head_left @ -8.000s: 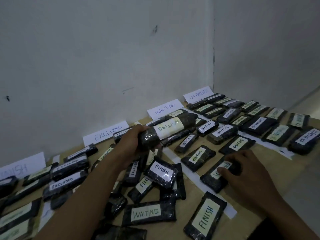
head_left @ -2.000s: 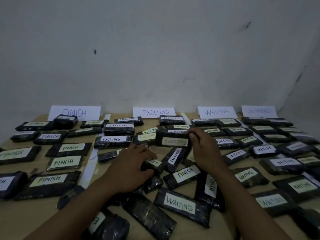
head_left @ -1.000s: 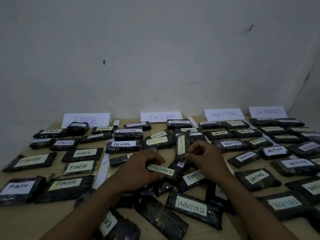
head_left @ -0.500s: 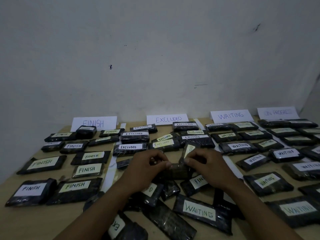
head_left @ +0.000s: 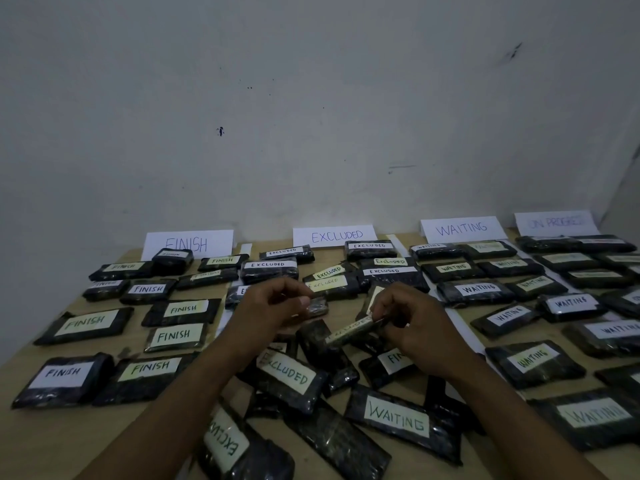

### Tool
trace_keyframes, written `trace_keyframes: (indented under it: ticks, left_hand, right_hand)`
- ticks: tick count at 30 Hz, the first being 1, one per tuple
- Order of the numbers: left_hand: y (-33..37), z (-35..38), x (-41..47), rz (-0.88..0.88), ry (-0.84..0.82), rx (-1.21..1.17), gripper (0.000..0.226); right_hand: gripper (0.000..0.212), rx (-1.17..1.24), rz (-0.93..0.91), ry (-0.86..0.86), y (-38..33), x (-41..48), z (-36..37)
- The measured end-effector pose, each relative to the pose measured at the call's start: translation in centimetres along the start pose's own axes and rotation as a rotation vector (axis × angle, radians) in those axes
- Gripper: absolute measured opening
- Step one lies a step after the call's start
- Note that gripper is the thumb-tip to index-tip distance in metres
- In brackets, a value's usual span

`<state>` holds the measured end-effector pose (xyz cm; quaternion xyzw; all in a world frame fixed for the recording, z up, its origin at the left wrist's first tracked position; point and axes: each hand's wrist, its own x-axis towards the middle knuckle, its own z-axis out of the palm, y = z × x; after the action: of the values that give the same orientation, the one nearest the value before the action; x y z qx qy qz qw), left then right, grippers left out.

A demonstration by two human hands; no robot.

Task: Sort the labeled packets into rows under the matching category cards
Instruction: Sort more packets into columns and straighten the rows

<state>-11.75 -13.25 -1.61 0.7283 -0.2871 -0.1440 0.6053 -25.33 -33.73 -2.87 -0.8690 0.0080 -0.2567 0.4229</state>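
Four white category cards lean on the wall: FINISH, EXCLUDED, WAITING and ON PROGRESS. Rows of dark labeled packets lie below them. My right hand pinches an EXCLUDED packet, tilted on its edge above the middle pile. My left hand pinches a small dark packet whose label is hidden. Beneath my hands is a loose pile with an EXCLUDED packet, a WAITING packet and a partly covered FINISH packet.
The wooden table meets a white wall at the back. FINISH packets fill the left, WAITING packets the right. White paper strips lie between columns. Another EXCLUDED packet lies near the front edge.
Both hands rose off the pile and drew apart. The right hand now holds an EXCLUDED packet on its edge, and the left pinches a separate small packet.
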Motion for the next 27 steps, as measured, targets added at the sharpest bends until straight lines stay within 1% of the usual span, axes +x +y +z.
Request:
trace_keyframes:
  ticks: [2, 4, 6, 8, 10, 11, 15, 19, 21, 22, 23, 24, 27]
  left_hand:
    - [-0.4, -1.5, 0.4, 0.036, 0.089, 0.309, 0.013]
    - [-0.9, -3.3, 0.6, 0.036, 0.136, 0.633, 0.014]
    - [-1.6, -5.0, 0.8, -0.002, 0.099, 0.878, 0.023]
    - [-2.2, -6.0, 0.9, -0.053, 0.011, 1.028, 0.036]
    - [-2.5, -6.1, 0.9, -0.084, -0.051, 1.032, 0.042]
    - [-2.7, -6.0, 0.9, -0.074, -0.058, 1.006, 0.041]
    - [-3.3, -5.6, 1.0, -0.005, 0.003, 0.907, 0.03]
    - [-2.8, -4.9, 1.1, 0.175, 0.037, 0.89, 0.035]
    - [-1.8, -3.6, 0.9, 0.208, -0.011, 0.819, 0.028]
    - [-1.1, -2.7, 0.7, 0.188, -0.064, 0.79, 0.026]
    - [-0.2, -1.7, 0.5, 0.149, -0.135, 0.792, 0.03]
    - [0.4, -0.8, 0.4, 0.104, -0.213, 0.845, 0.039]
    - [1.8, 1.9, 0.5, 0.001, -0.424, 1.163, 0.078]
  right_hand:
    - [0.031, -0.013, -0.029, -0.015, 0.2, 0.0, 0.0]
    - [0.029, -0.005, -0.018, -0.028, 0.3, 0.0, -0.1]
    - [0.031, -0.008, -0.009, -0.025, 0.4, -0.1, -0.1]
    - [0.034, -0.019, 0.002, -0.019, 0.6, 0.0, -0.1]
    - [0.038, -0.031, 0.019, -0.02, 0.7, 0.0, 0.0]
    - [0.04, -0.038, 0.024, -0.019, 0.8, 0.1, 0.1]
    - [0.045, -0.076, 0.038, 0.026, 0.9, 0.0, 0.2]
    - [0.039, -0.168, 0.103, 0.126, 1.0, 0.1, 0.1]
    - [0.035, -0.212, 0.157, 0.172, 1.1, 0.1, 0.1]
    - [0.032, -0.227, 0.182, 0.193, 1.2, 0.1, 0.1]
    - [0.029, -0.239, 0.204, 0.212, 1.2, 0.1, 0.0]
    - [0.025, -0.251, 0.221, 0.233, 1.2, 0.1, 0.0]
    - [0.018, -0.298, 0.261, 0.273, 1.2, 0.2, -0.2]
